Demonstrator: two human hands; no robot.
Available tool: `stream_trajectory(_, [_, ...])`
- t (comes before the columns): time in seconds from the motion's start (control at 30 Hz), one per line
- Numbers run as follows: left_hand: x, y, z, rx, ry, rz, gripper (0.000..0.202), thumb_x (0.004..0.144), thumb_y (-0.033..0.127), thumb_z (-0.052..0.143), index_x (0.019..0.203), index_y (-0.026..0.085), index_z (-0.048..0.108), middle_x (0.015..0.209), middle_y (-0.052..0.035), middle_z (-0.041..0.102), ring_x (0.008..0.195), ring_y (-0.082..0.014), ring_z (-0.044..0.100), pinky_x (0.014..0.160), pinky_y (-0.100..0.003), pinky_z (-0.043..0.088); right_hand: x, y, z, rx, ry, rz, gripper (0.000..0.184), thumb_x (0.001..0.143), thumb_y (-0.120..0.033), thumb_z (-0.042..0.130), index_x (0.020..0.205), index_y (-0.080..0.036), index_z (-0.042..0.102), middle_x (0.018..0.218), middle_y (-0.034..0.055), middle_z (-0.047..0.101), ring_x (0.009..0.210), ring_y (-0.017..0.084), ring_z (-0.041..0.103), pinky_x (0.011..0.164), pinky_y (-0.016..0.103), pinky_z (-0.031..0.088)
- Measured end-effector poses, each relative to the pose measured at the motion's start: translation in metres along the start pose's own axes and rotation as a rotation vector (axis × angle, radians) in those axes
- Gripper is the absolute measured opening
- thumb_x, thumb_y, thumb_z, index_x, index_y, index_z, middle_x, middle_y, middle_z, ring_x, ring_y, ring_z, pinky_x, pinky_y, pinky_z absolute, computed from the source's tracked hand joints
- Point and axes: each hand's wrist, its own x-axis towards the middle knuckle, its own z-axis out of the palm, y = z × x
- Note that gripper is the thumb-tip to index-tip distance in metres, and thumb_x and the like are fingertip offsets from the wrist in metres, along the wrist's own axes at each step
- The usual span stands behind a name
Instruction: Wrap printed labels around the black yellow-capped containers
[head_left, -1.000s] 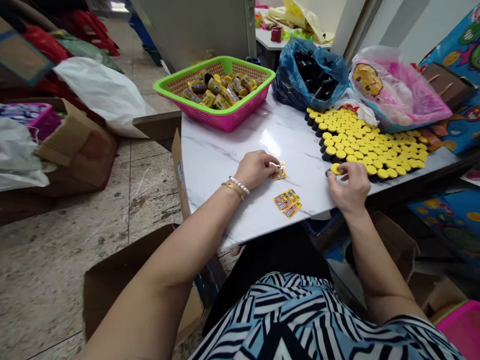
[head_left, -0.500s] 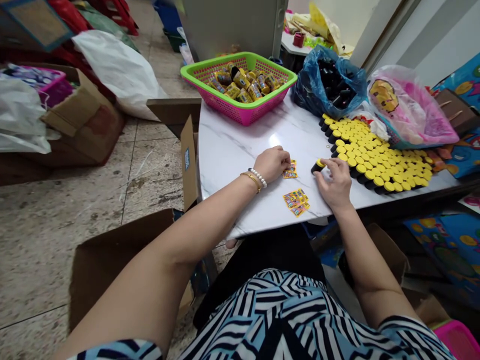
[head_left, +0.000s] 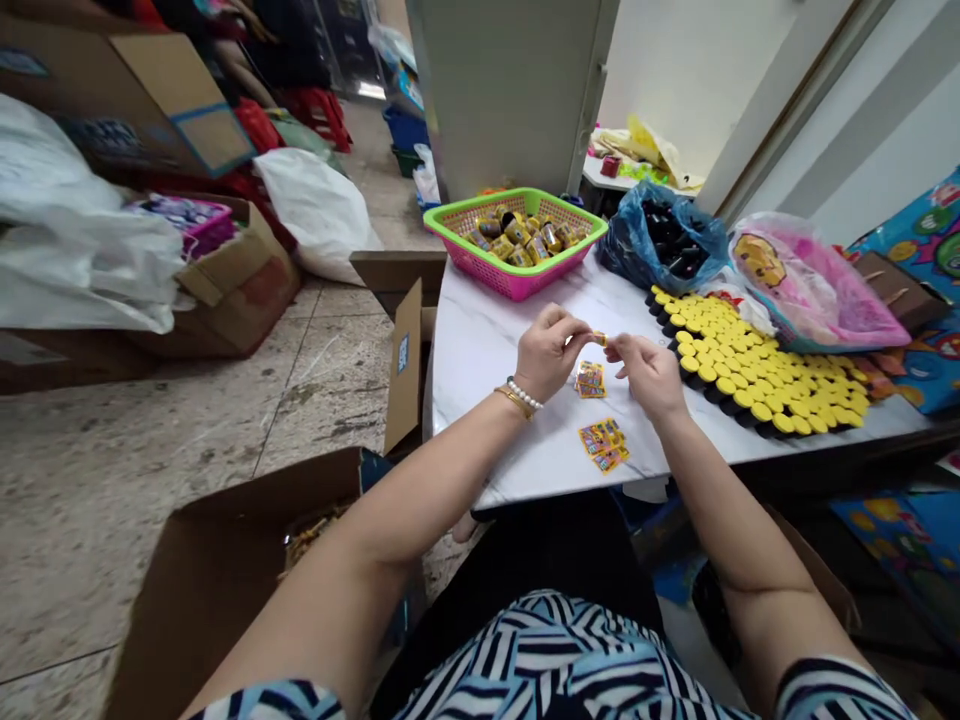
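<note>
White, marble-veined tabletop (head_left: 480, 345) is stretching beneath my hands, with a green-rimmed pink plastic basket (head_left: 517, 281) of small yellow-wrapped cylinders (head_left: 519, 257) sitting at its far side. My left grip (head_left: 581, 338) and my right grip (head_left: 615, 348) are pinching a small yellow printed piece (head_left: 600, 339) between them, above the surface; my fingers are covering too much of it to make out its shape. Flat yellow printed labels (head_left: 604, 445) are lying in two groups below, and black cylinders with round yellow lids (head_left: 757, 365) are standing packed to the right.
</note>
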Motion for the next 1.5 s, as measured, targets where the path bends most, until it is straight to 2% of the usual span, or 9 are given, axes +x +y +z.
stream_trajectory(0.13, [0.005,-0.002,-0.005,-0.061,0.061,-0.003,0.011,0.094,0.029,0.071,0.1,0.022,0.076,0.101,-0.0063,0.064,0.081,-0.0151,0.057,0.077,-0.029,0.049,0.049,-0.014,0.022,0.253,-0.162,0.163,0.053,0.069,-0.07,0.084,0.075,-0.018,0.076,0.075,0.0058,0.075,0.074,0.018,0.068,0.065,0.029,0.054])
stream_trajectory(0.3, [0.023,-0.015,-0.015,-0.339,0.255,-0.28,0.03,0.093,0.044,0.072,0.107,0.018,0.069,0.094,-0.005,0.068,0.074,-0.0124,0.058,0.069,-0.025,0.049,0.077,-0.019,0.04,0.327,-0.113,0.008,0.038,0.072,-0.056,0.086,0.076,-0.019,0.076,0.075,0.0027,0.075,0.07,0.015,0.064,0.07,0.03,0.053])
stream_trajectory(0.4, [0.026,-0.017,-0.021,-0.381,0.279,-0.394,0.04,0.096,0.058,0.063,0.095,0.018,0.068,0.081,-0.0032,0.066,0.071,-0.013,0.058,0.064,-0.024,0.046,0.077,-0.003,0.052,0.366,-0.015,-0.003,0.043,0.082,-0.062,0.076,0.08,-0.019,0.077,0.077,0.0029,0.075,0.071,0.016,0.065,0.072,0.033,0.054])
stream_trajectory(0.57, [0.02,-0.004,-0.022,-0.246,0.251,-0.365,0.041,0.097,0.059,0.062,0.091,0.02,0.072,0.078,-0.0035,0.067,0.071,-0.0149,0.06,0.064,-0.026,0.047,0.07,0.023,0.063,0.302,-0.002,-0.028,0.051,0.091,-0.069,0.064,0.082,-0.02,0.076,0.078,0.0035,0.075,0.076,0.018,0.067,0.076,0.034,0.055])
stream_trajectory(0.8, [0.014,0.003,-0.014,-0.16,0.218,-0.23,0.024,0.094,0.044,0.072,0.1,0.022,0.081,0.094,-0.0074,0.074,0.085,-0.0183,0.067,0.078,-0.031,0.053,0.063,0.017,0.057,0.259,0.004,-0.109,0.049,0.095,-0.065,0.062,0.077,-0.021,0.072,0.075,0.0021,0.071,0.074,0.018,0.064,0.072,0.032,0.05])
stream_trajectory(1.0, [0.016,0.003,-0.016,-0.096,0.203,-0.194,0.018,0.085,0.04,0.083,0.092,0.023,0.084,0.078,-0.0035,0.065,0.068,-0.0144,0.056,0.063,-0.029,0.045,0.056,0.014,0.059,0.119,0.028,-0.224,0.044,0.099,-0.058,0.059,0.076,-0.023,0.071,0.076,0.002,0.069,0.075,0.018,0.061,0.074,0.033,0.049])
stream_trajectory(1.17, [0.021,-0.007,-0.019,-0.135,0.241,-0.289,0.011,0.081,0.034,0.085,0.08,0.023,0.083,0.08,-0.0038,0.068,0.075,-0.0151,0.061,0.071,-0.029,0.05,0.057,0.015,0.06,0.182,-0.067,-0.246,0.029,0.095,-0.05,0.065,0.096,-0.023,0.077,0.094,0.0027,0.077,0.086,0.019,0.066,0.085,0.034,0.053])
stream_trajectory(1.27, [0.023,-0.013,-0.02,-0.296,0.223,-0.407,0.013,0.079,0.033,0.085,0.08,0.021,0.084,0.086,-0.0058,0.074,0.082,-0.0164,0.067,0.076,-0.029,0.053,0.056,0.015,0.058,0.149,-0.062,-0.208,0.025,0.092,-0.046,0.068,0.088,-0.022,0.076,0.086,0.0018,0.077,0.083,0.02,0.067,0.084,0.034,0.053])
stream_trajectory(1.5, [0.027,-0.005,-0.027,-0.473,0.048,-0.622,0.031,0.07,0.043,0.089,0.083,0.015,0.083,0.059,-0.0005,0.065,0.047,-0.0069,0.045,0.045,-0.023,0.03,0.054,0.012,0.064,-0.088,0.014,-0.341,0.024,0.095,-0.037,0.061,0.078,-0.023,0.069,0.08,0.003,0.072,0.079,0.019,0.065,0.08,0.034,0.051])
